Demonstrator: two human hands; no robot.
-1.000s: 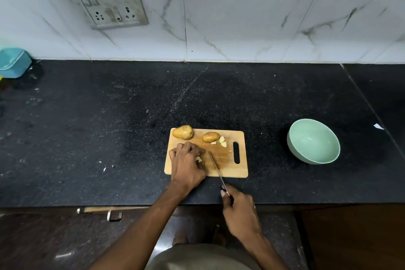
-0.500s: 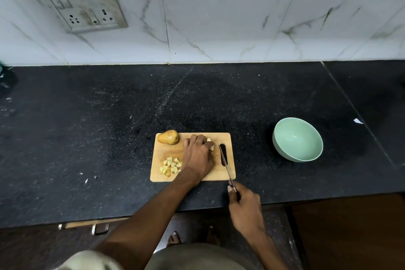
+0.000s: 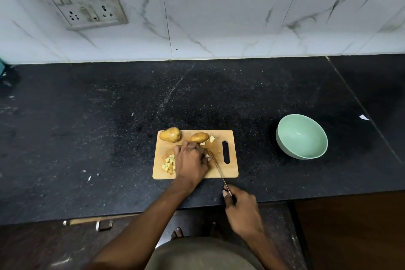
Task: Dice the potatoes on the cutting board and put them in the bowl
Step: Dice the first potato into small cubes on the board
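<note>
Since the earlier frame, left hand (image 3: 191, 163) shifts toward mid cutting board (image 3: 232, 171), curled over a potato piece I can barely see. Right hand (image 3: 242, 209) grips the knife (image 3: 215, 165), blade just right of those fingers, running board-front to back. Diced pieces (image 3: 169, 164) lie left; whole potato (image 3: 170, 135) and half potato (image 3: 199, 137) behind; bowl (image 3: 285, 147) well right on the surface (image 3: 87, 127).
</note>
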